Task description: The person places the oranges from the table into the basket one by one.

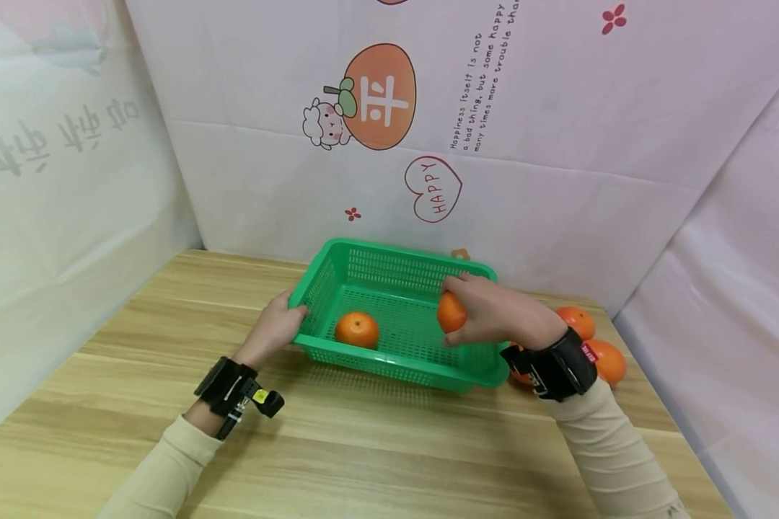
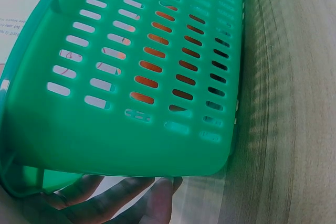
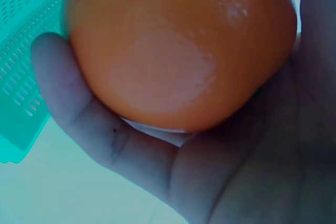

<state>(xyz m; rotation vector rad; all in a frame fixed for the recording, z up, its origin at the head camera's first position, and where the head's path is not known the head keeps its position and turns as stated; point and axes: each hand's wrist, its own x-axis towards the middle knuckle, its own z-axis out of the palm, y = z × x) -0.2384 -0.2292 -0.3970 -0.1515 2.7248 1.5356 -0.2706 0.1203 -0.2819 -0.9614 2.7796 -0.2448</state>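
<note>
A green plastic basket (image 1: 402, 371) with slotted walls stands on the wooden table. My left hand (image 1: 277, 328) grips its left end, thumb over the rim; in the left wrist view the fingers (image 2: 121, 198) curl at the end wall. Over the right part of the basket, my right hand (image 1: 493, 310) holds an orange (image 1: 452, 312) between thumb and fingers. This held orange (image 3: 178, 51) fills much of the right wrist view, smooth and shiny, with the thumb (image 3: 63, 82) along its side. Another orange (image 1: 357, 330) lies inside the basket, toward the left.
Several more oranges (image 1: 609, 362) sit on the table right of the basket, partly hidden behind my right wrist. A white printed cloth (image 1: 266, 187) hangs behind the table, with more white cloth at both sides. The wooden tabletop (image 1: 363, 454) extends in front of the basket.
</note>
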